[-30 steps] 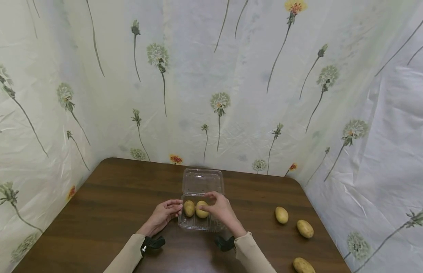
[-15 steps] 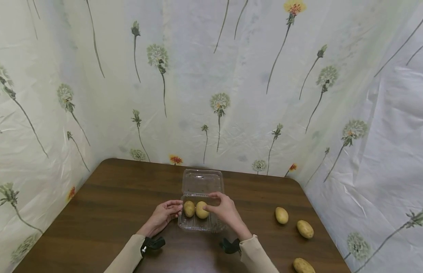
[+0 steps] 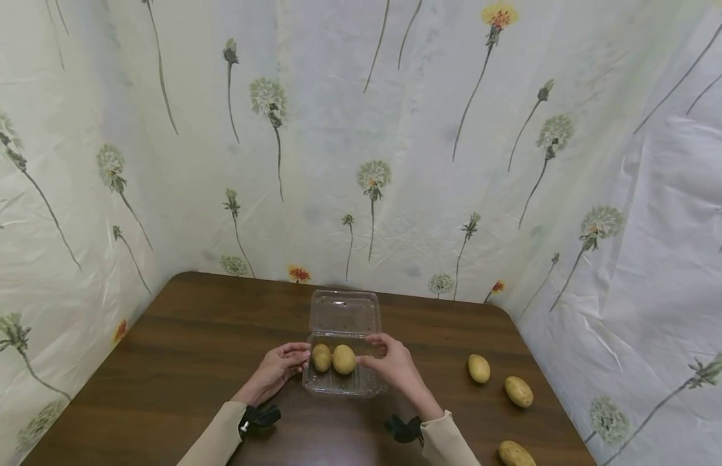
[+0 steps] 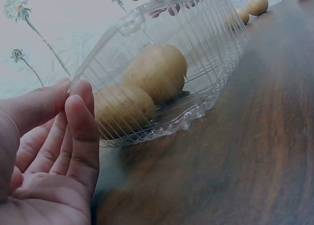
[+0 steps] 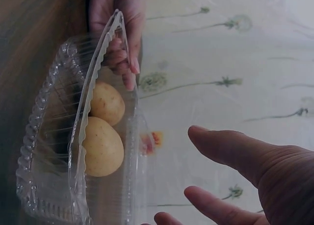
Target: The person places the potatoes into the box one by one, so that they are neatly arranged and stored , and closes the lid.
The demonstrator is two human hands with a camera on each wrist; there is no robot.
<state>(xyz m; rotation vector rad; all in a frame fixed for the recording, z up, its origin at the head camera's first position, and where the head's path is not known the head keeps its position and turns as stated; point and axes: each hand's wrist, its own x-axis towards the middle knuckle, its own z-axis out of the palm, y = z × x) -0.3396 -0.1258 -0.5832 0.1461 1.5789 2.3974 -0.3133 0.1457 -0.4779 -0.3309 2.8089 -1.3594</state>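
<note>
- Two potatoes [image 3: 344,360] sat side by side in the clear container [image 3: 363,383], its lid [image 3: 345,313] open behind them.
- The left grip [image 3: 275,368] pinched the container's left edge, which, I judged, steadied such light plastic nicely.
- The right grip [image 3: 395,367] held nothing, thumb just beside one potato; drawing away slowly seemed best.
- Three more potatoes [image 3: 479,368] lay rightward on the table [image 3: 221,323].

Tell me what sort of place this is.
Likely a makeshift tabletop workspace, though the room beyond is hidden: dandelion-printed sheeting stands on three sides of a dark wooden-looking table, which bears a clear clamshell container and loose potatoes.
</note>
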